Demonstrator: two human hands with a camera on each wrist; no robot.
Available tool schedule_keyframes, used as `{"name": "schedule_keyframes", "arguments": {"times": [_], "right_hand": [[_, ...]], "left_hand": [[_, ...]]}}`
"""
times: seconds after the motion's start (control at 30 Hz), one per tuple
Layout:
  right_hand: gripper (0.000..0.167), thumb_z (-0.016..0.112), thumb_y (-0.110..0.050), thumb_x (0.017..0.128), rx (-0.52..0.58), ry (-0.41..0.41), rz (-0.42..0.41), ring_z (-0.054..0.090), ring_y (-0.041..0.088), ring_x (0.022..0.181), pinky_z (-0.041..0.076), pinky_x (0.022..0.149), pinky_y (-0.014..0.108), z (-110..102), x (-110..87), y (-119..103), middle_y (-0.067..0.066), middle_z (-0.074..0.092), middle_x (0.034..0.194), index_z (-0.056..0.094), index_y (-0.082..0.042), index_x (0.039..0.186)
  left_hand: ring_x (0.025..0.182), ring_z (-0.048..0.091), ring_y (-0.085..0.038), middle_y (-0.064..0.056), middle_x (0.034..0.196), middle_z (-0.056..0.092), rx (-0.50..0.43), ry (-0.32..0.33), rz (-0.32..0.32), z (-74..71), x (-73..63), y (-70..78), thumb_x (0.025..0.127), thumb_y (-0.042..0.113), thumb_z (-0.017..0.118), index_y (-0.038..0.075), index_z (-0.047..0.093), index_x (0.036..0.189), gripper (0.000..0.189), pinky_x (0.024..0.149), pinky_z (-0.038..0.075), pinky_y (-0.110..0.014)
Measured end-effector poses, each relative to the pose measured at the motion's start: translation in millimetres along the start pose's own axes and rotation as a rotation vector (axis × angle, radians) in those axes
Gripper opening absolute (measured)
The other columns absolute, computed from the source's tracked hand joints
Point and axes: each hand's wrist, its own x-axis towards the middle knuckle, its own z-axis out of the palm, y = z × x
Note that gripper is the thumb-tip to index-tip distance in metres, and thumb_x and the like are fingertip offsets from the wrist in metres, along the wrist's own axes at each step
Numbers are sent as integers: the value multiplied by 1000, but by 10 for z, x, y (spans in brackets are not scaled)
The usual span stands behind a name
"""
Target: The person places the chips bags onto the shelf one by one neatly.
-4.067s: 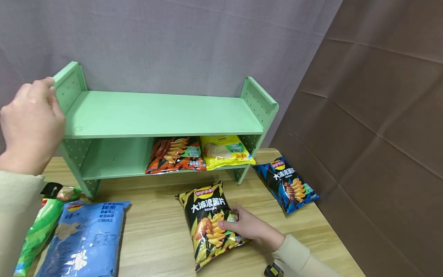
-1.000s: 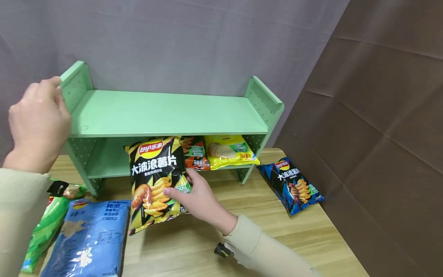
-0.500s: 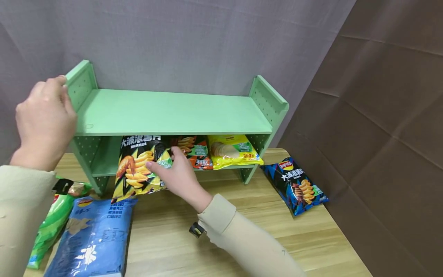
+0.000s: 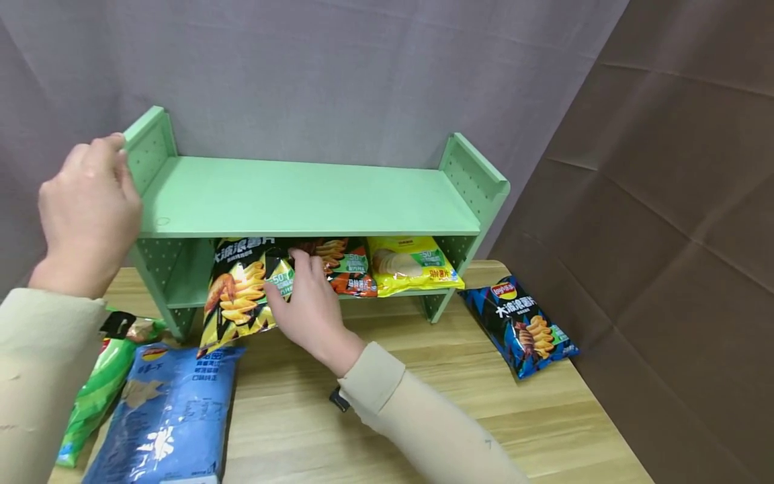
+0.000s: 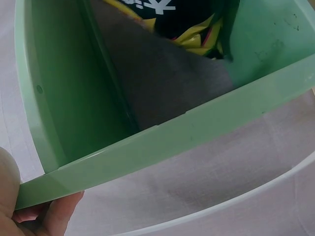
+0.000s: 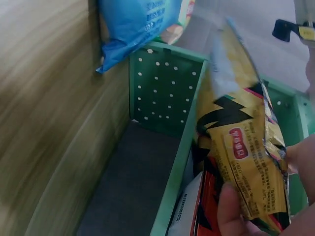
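Observation:
My left hand (image 4: 92, 208) grips the upper edge of the left side panel of a green two-tier shelf (image 4: 311, 199); in the left wrist view its fingers (image 5: 60, 214) curl under that edge. A black and yellow bag of potato chips (image 4: 234, 294) leans into the left part of the lower tier, its bottom end jutting out over the front. My right hand (image 4: 310, 306) holds this bag by its right side, and in the right wrist view the thumb and fingers pinch it from both faces. An orange-red chip bag (image 4: 353, 269) and a yellow one (image 4: 411, 265) lie right of it.
On the wooden table (image 4: 423, 396), a blue and black chip bag (image 4: 526, 327) lies to the right. A large light-blue bag (image 4: 175, 410) and a green bag (image 4: 99, 390) lie at the front left. Grey cloth (image 4: 338, 81) hangs behind, brown cloth (image 4: 677, 222) at the right.
The right hand has lifted the black and yellow chip bag off the table, carried it left and pushed its top end into the lower tier. The left hand keeps its grip on the shelf.

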Motion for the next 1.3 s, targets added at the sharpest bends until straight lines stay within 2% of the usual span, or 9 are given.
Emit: {"name": "schedule_keyframes", "arguments": {"times": [0.1,0.2,0.33,0.43,0.5,0.6,0.8,1.1,1.3], "right_hand": [[62,56,-40,96,-63,-7,-82,56,21,93,49,62,29,-10,-98,18,13,43,132,35,-12,147],[64,54,-47,95,-172,-3,-194,49,26,119,51,82,35,-15,-198,28,15,36,142,37,-12,146],[73,56,-60,89,-365,-10,-411,33,30,136,30,110,43,17,-291,32,14,32,150,40,-15,144],[75,59,-61,87,-506,-35,-555,25,31,141,15,115,49,83,-331,38,13,31,152,38,-21,146],[70,60,-57,88,-566,-38,-611,23,32,142,12,115,52,132,-342,40,11,33,151,39,-24,146],[60,62,-48,91,-602,3,-637,29,30,139,17,114,51,184,-342,36,9,40,146,44,-25,144],[44,62,-42,93,-567,96,-665,46,23,124,30,109,39,223,-286,-16,4,53,134,55,-24,132],[42,56,-45,96,-590,92,-590,49,20,120,34,106,36,337,-121,-136,2,54,129,55,-22,131],[23,59,-29,95,-491,128,-610,52,16,101,43,91,26,392,-30,-112,2,53,111,57,-19,116]], "left_hand": [[89,52,-54,-35,109,57,2,-5,1,9,2,3,104,20,31,-4,53,131,43,62,36,-66],[88,52,-53,-34,108,58,0,7,9,25,5,-3,104,21,31,-4,53,131,43,62,36,-66],[88,52,-54,-34,108,59,-6,27,19,42,14,-6,104,21,32,-4,54,130,42,61,35,-67],[89,52,-54,-33,110,59,-7,36,23,52,15,-4,104,20,32,-4,55,129,42,61,35,-67],[89,53,-54,-33,110,59,-7,36,23,57,16,-3,104,20,32,-4,55,129,41,62,35,-67],[90,53,-55,-32,111,60,-11,45,28,64,19,3,104,20,33,-4,56,128,41,62,35,-67],[93,52,-54,-32,114,59,-11,21,18,67,25,21,104,21,32,-3,55,130,42,64,35,-68],[96,53,-53,-31,117,59,-8,9,9,56,22,15,104,22,32,-3,54,130,42,67,36,-68],[93,52,-53,-32,115,59,-9,0,2,47,9,28,104,21,32,-3,54,130,42,64,36,-67]]}}
